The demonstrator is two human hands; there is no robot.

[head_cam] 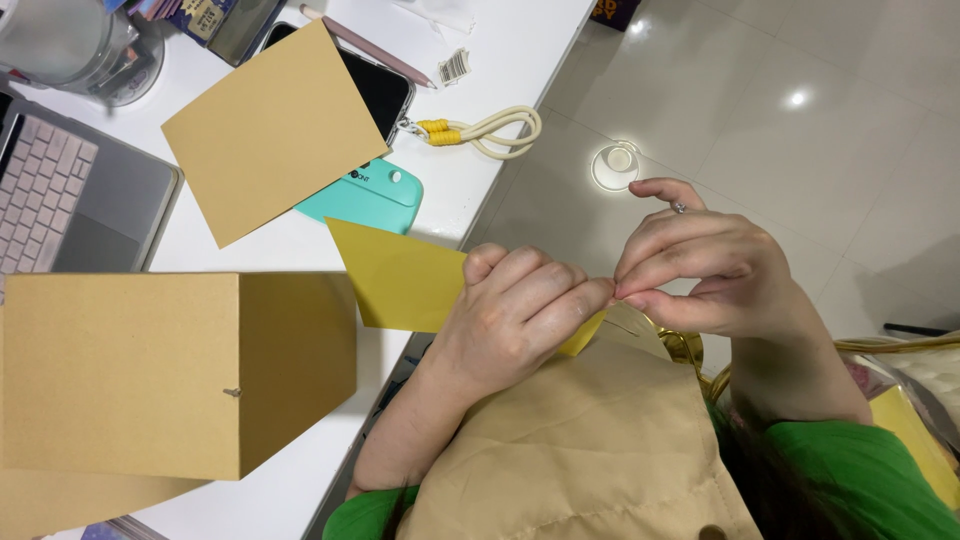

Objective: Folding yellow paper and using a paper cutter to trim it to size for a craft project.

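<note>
So the yellow paper sheet sits pretty much dead centre of the view, sticking out past the table edge toward 9 o'clock from the hands. The left hand is curled over its right end, fingers bunched together and pinching the paper. The right hand is at 3 o'clock from the left one, fingertips pressed together right where they meet the left hand's fingertips, gripping the same end of the sheet as far as I can tell. There's a ring on one of its fingers.

Below the hands, around 6 o'clock, there's tan fabric and green sleeves.

Moving out: at 9 o'clock a brown cardboard box stands on the white table. At 11 o'clock a tan card lies partly over a dark phone, with a teal gadget just beside it. A cream-and-yellow strap hangs near the table edge at 12 o'clock. A laptop keyboard is far off at 10 o'clock, and a small white round thing lies on the floor.
</note>
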